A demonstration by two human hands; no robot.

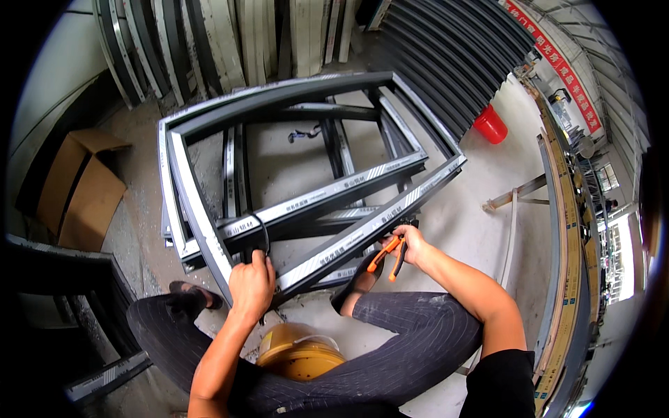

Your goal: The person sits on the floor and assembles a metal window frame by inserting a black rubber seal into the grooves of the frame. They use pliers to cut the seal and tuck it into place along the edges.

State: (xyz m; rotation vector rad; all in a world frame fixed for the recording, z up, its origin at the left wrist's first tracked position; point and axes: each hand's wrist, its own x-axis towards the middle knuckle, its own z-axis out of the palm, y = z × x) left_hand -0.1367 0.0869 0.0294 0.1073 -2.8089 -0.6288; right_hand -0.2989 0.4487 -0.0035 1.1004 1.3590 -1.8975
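A dark window frame (334, 255) with a pale printed film strip on its faces lies in front of me, stacked on other similar frames (327, 186). My left hand (252, 284) is closed at its near left corner, on a thin black strip (265, 228) that loops up over the bar behind. At the near bar's right part, my right hand (412, 244) grips orange-and-black-handled pliers (395, 259). Their handles point down toward my knee, and their jaws are hard to make out against the dark frame.
An amber bucket (280, 338) with a wire handle stands between my legs. An opened cardboard box (101, 191) is at left, above more dark frames (111, 373). Long profiles (306, 35) lean at the back, near dark ribbed stacked profiles (446, 56) and a red bucket (491, 126). A long workbench (568, 299) runs along the right.
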